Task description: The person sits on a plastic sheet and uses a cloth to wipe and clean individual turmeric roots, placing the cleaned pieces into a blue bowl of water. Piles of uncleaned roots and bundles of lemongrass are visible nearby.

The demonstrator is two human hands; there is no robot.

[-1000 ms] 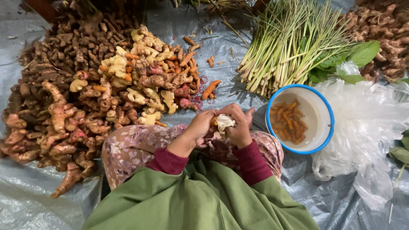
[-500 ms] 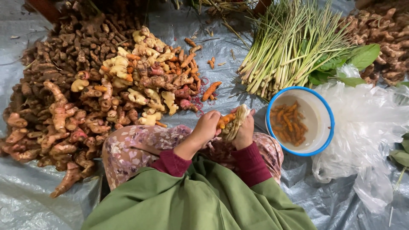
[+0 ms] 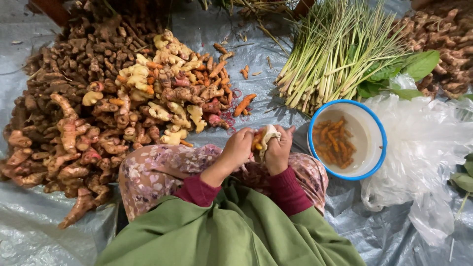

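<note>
Head view: both hands' fingers [image 3: 276,148] clasp an orange root [image 3: 257,140], long axis roughly upright.

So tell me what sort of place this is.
Probably a market stall or produce-sorting spot on the ground: a grey plastic sheet carries a big heap of rhizomes and a lemongrass bundle, and both hands work an orange root beside an enamel bowl.

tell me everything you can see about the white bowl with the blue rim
The bowl is round and white with a bright blue rim, enamel or plastic by its look. It sits upright on the grey tarp, to the right of the person's right hand and apart from it. Inside lies a small heap of orange roots. A clear plastic bag lies against its right side, and lemongrass stalks lie just above it.
</note>
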